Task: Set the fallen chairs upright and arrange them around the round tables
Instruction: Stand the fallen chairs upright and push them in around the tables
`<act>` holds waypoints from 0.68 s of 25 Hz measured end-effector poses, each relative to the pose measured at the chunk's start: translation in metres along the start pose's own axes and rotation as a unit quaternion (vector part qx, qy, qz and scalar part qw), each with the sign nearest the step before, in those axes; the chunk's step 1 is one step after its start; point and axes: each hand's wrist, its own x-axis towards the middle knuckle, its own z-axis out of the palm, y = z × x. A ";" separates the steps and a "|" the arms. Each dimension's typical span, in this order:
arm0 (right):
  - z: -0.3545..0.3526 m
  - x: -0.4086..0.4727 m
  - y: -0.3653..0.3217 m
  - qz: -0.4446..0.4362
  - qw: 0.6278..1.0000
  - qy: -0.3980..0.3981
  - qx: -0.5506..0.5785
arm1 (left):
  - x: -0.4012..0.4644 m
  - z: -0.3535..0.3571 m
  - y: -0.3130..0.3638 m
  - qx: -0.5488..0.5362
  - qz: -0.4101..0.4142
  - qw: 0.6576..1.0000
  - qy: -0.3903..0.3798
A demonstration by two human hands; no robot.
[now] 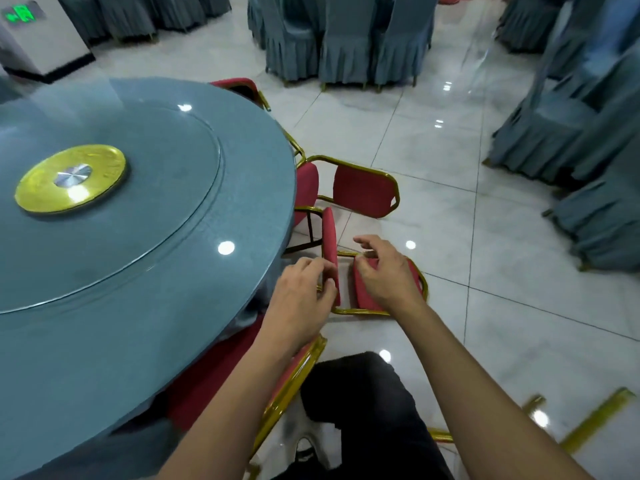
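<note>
- Location: fallen chair (360, 311) on its side on the floor (467, 230), just beside the table (249, 202), directly under both hands.
- Left hand (304, 289): fingers curled at the edge of the upturned seat (330, 233); grip or mere touch cannot be told.
- Right hand (384, 271): released, fingers half bent and spread over the backrest (363, 296), nothing enclosed as far as visible.
- Close the right hand round the backrest's top rail, not the padding; likely the firmer hold.
- Take the seat edge or the frame beneath it with the left hand before lifting.
- Rotate about the legs nearest the floor rather than lifting the whole weight; expect the polished tiles to let the feet slide, so hold the low side steady.
- Keep the swing away from the table edge and from the tucked chair (363, 192) just behind; little room on either side.
- Mind the near chair (294, 368) beside the left forearm when stepping back.
- Once upright, turn seat-first toward the table and push in to match the tucked chair.
- Hidden: most of the backrest under the right hand; fingertip contact on both sides.
- Hidden: the fallen chair's legs, only partly seen as dark bars under the tablecloth; count and position not readable.
- Cut off: near chair mostly covered by the forearm and the table; upright or fallen cannot be told.
- Unclear: gold bars at lower right, blurred; possibly another frame.
</note>
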 end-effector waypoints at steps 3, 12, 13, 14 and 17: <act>-0.023 0.021 0.023 0.018 0.999 0.024 0.012 | 0.035 0.018 0.015 0.004 0.020 1.000 -0.017; -0.143 0.192 0.129 0.003 0.998 0.044 0.047 | 0.215 0.107 0.112 0.027 0.001 0.999 -0.032; -0.158 0.211 0.141 0.006 0.998 0.036 0.047 | 0.233 0.117 0.125 0.030 -0.012 0.999 -0.035; -0.171 0.227 0.152 0.010 0.999 0.022 0.045 | 0.247 0.127 0.136 0.028 -0.031 0.999 -0.034; -0.202 0.282 0.177 0.008 0.999 -0.005 0.042 | 0.290 0.149 0.156 0.029 -0.070 0.997 -0.022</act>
